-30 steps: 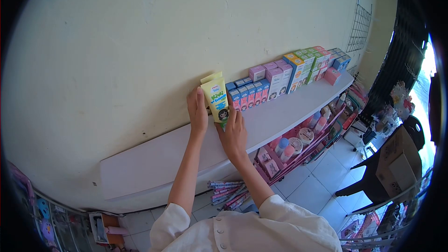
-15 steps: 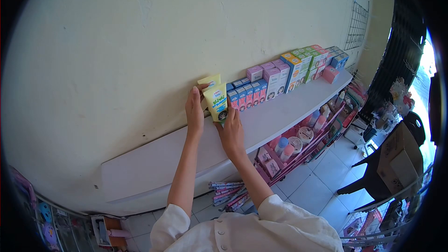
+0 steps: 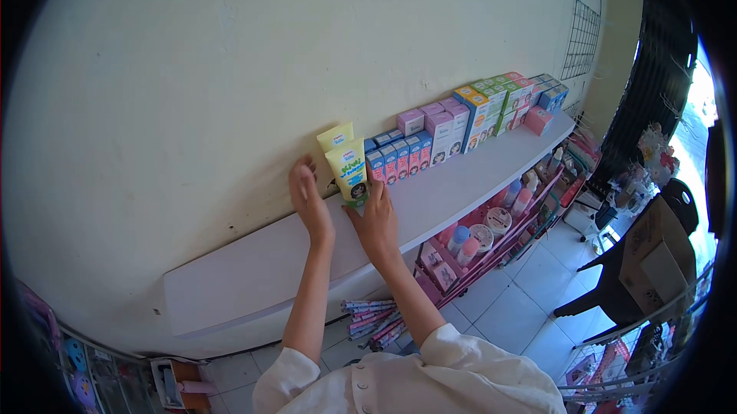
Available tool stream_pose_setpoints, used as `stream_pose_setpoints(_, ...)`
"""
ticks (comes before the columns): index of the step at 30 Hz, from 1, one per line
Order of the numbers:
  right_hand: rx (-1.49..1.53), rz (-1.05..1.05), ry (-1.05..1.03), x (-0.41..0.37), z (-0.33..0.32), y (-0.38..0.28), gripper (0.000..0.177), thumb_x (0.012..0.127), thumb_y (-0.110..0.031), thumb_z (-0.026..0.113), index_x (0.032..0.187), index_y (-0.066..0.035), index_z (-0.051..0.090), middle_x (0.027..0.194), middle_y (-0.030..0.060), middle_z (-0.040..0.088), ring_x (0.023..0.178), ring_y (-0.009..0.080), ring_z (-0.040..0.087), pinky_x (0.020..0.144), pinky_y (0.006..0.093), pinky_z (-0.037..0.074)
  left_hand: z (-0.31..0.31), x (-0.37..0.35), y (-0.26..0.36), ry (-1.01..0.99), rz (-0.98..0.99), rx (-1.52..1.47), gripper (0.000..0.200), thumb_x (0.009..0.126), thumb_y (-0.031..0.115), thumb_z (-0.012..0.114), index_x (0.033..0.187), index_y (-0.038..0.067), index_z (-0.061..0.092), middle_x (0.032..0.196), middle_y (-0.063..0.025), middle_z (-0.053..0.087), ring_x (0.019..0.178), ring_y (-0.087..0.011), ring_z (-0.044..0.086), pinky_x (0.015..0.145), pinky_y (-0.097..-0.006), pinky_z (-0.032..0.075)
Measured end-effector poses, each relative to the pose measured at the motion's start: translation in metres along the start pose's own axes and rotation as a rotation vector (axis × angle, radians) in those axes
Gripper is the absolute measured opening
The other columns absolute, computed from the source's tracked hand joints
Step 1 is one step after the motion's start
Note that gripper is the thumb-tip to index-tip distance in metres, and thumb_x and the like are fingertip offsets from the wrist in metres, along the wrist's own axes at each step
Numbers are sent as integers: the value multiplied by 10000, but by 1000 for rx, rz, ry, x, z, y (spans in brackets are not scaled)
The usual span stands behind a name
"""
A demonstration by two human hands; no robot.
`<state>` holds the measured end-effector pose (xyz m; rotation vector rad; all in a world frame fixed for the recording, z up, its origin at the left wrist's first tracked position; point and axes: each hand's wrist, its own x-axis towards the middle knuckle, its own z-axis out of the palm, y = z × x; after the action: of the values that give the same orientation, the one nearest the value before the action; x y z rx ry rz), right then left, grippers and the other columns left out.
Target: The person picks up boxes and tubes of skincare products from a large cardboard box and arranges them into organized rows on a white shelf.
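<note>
A yellow tube (image 3: 348, 166) with green lettering stands upright on its cap on the white shelf (image 3: 238, 267). My right hand (image 3: 374, 220) is around its lower end, thumb on the near side and fingers along the right edge. Behind it leans a second yellow tube (image 3: 335, 137), mostly covered by the front one. Just left of both tubes, my left hand (image 3: 310, 203) is raised with nothing in it, its fingers loosely bent, apart and slightly blurred. Small blue and pink boxes (image 3: 401, 159) stand in a row directly right of the tubes.
Purple boxes (image 3: 441, 128), green boxes (image 3: 494, 98) and a pink box (image 3: 538, 120) line the shelf rightward. Below, a pink rack (image 3: 468, 282) holds bottles and jars. Patterned rolls (image 3: 372, 320) lie on the floor. A dark chair (image 3: 595, 291) bears a cardboard box (image 3: 656, 260).
My left hand has let go of the tubes and moved left and down, away from them. My right hand stays at the base of the front tube.
</note>
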<state>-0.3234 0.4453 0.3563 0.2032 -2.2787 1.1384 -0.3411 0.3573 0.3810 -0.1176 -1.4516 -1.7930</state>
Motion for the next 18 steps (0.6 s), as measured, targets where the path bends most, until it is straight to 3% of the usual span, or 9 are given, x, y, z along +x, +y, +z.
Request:
stream_pose_setpoints(3,69,14,3,-13,-28,-4,465,647,-113,668,987,3,373,895,193,500,833,332,527,640,373,454,-3,-18,9,247,70,38,316,864,295,404,973,0,440,1015,-104,444,988,-198,428,891,-328,315)
stream_pose_setpoints(7,225,85,59,-20,-78,16,304,686,-117,651,895,2,464,775,158,556,699,246,586,598,302,470,18,-53,29,297,176,47,274,847,230,419,992,-2,409,995,-113,429,966,-201,409,864,-333,317)
stream_pose_setpoints(9,233,132,119,-20,-101,35,233,701,-90,627,859,6,485,754,156,563,671,237,589,582,289,467,41,-71,24,184,306,5,197,830,184,405,940,21,421,949,-86,434,869,-175,412,783,-307,319)
stream_pose_setpoints(13,229,275,206,-28,-150,85,148,691,-36,610,798,16,523,716,127,587,642,184,597,578,249,457,96,-121,14,-179,381,-70,92,771,47,454,852,24,418,884,-109,421,849,-196,415,757,-327,335)
stream_pose_setpoints(15,155,333,223,-43,-172,131,131,684,-53,619,776,4,545,688,100,598,629,146,596,579,232,450,122,-155,8,-352,175,-106,136,742,0,499,864,16,441,881,-131,464,795,-230,450,738,-319,360)
stream_pose_setpoints(18,-87,478,124,-78,-219,192,163,674,-122,645,772,-15,571,663,91,604,618,155,604,575,241,453,158,-217,-31,-548,222,-112,183,717,-40,508,883,12,452,859,-123,479,744,-207,461,687,-290,375)
